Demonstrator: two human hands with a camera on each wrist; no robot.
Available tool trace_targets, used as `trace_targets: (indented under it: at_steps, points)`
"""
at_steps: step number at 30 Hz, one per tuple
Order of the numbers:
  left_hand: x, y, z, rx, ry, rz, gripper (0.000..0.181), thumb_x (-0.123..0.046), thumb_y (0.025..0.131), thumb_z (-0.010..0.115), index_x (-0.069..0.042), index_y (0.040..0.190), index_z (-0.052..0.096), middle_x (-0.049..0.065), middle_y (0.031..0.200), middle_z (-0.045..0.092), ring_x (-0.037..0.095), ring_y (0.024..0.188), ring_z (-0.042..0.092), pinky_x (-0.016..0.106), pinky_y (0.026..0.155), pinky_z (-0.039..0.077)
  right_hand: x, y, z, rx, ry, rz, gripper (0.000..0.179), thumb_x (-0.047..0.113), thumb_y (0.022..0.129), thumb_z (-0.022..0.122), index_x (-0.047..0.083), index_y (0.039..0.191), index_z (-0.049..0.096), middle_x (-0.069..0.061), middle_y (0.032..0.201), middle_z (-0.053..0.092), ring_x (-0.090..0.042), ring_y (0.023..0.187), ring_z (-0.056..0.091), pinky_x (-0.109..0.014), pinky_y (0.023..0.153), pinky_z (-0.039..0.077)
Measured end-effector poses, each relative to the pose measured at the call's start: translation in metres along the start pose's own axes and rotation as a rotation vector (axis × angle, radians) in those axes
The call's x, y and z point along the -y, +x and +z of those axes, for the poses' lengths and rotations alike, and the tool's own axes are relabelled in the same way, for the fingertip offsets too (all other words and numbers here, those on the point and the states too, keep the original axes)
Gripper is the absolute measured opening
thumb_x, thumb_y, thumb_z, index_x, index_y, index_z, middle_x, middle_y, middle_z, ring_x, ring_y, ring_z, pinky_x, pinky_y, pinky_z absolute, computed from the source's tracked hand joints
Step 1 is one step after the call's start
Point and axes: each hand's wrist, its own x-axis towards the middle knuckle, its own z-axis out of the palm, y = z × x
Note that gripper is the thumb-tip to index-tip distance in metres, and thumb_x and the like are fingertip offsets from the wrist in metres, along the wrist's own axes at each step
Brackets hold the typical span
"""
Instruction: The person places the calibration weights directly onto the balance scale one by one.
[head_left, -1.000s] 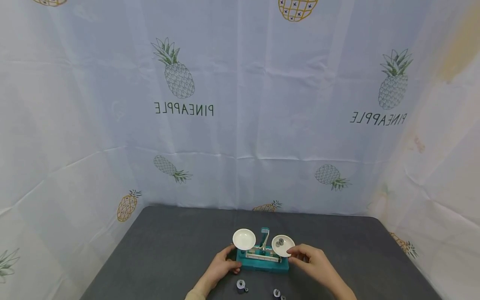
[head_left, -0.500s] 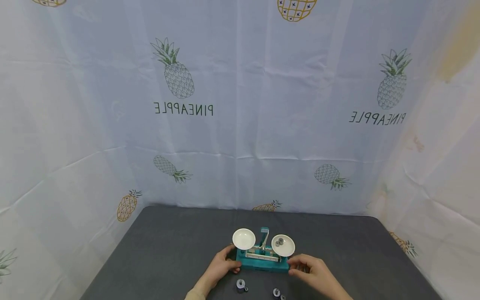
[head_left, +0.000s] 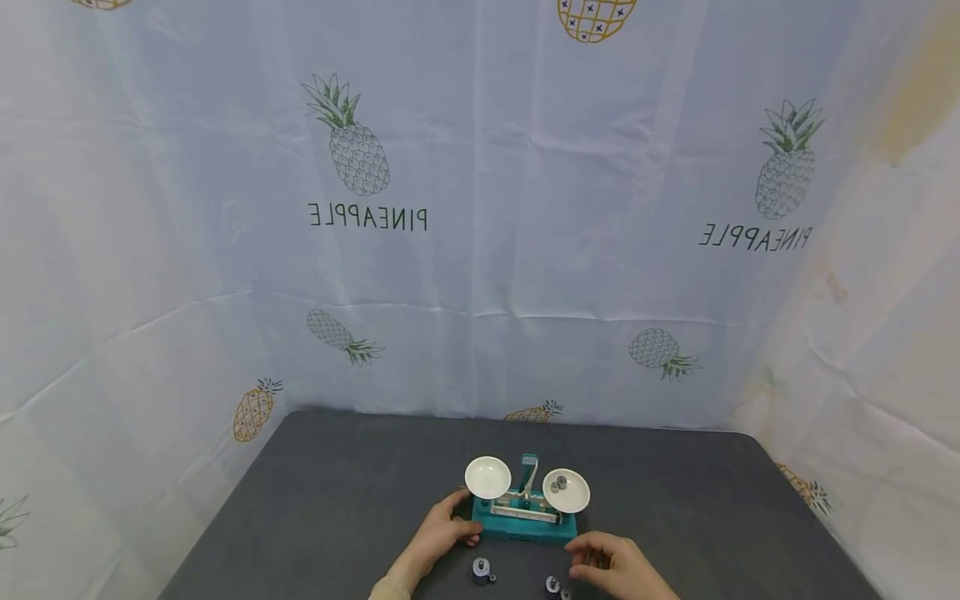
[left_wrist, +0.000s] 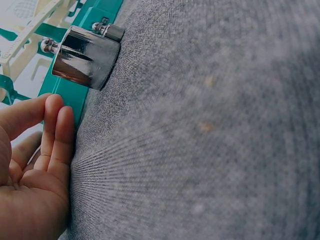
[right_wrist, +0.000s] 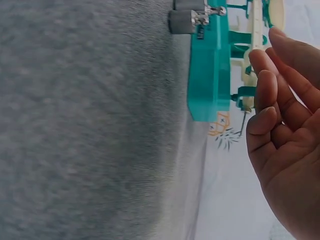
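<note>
A teal balance scale with two white pans stands on the table. My left hand grips the left end of its base, thumb in front and a finger behind. The left pan is bare; on the right pan sit two small metal weights. My right hand hovers in front of the base's right corner, fingers loosely bent, holding nothing. Near it stand a knobbed weight and a smaller one. By my left hand are a large shiny weight and a tiny weight.
The dark grey table spreads out around the scale. A pale cloth with pineapple prints hangs behind it and along both sides.
My right hand has left the rim of the right pan and come down and toward me, near the front weights. My left hand stays on the base.
</note>
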Motion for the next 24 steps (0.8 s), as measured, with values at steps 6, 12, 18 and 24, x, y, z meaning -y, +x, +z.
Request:
trace_targets:
  at_steps: [6,12,18,24]
  points:
    - [0.001,0.0,0.0,0.009,-0.01,0.003,0.072,-0.008,0.071,0.063,0.01,0.131,0.027,0.01,0.085,0.059,0.009,0.061,0.058,0.028,0.059,0.052,-0.005,0.001,0.005,0.061,0.043,0.072,0.033,0.021,0.081,0.059,-0.004,0.102,0.059,0.002,0.078,0.061,0.004,0.064,0.049,-0.019,0.051,0.043]
    - [0.002,0.002,0.0,0.013,-0.008,0.001,0.07,-0.007,0.072,0.062,0.009,0.131,0.029,0.012,0.091,0.06,0.009,0.061,0.058,0.028,0.058,0.051,-0.009,0.002,0.008,0.099,0.079,0.128,0.031,0.02,0.081,0.059,-0.002,0.102,0.059,0.002,0.079,0.06,0.002,0.063,0.049,-0.019,0.051,0.042]
    - [0.003,0.002,0.001,0.009,0.001,0.0,0.069,-0.007,0.073,0.062,0.009,0.131,0.029,0.012,0.091,0.06,0.01,0.061,0.058,0.029,0.058,0.051,-0.015,0.003,0.013,0.111,0.07,0.127,0.028,0.02,0.08,0.061,0.001,0.101,0.061,0.004,0.079,0.06,0.002,0.061,0.049,-0.019,0.05,0.041]
    - [0.002,0.001,0.0,0.004,0.008,0.011,0.07,-0.008,0.072,0.063,0.009,0.131,0.029,0.01,0.086,0.06,0.01,0.061,0.058,0.027,0.058,0.051,-0.02,0.003,0.015,0.129,0.058,0.093,0.024,0.02,0.079,0.062,0.002,0.095,0.062,0.006,0.074,0.059,0.005,0.059,0.048,-0.017,0.049,0.041]
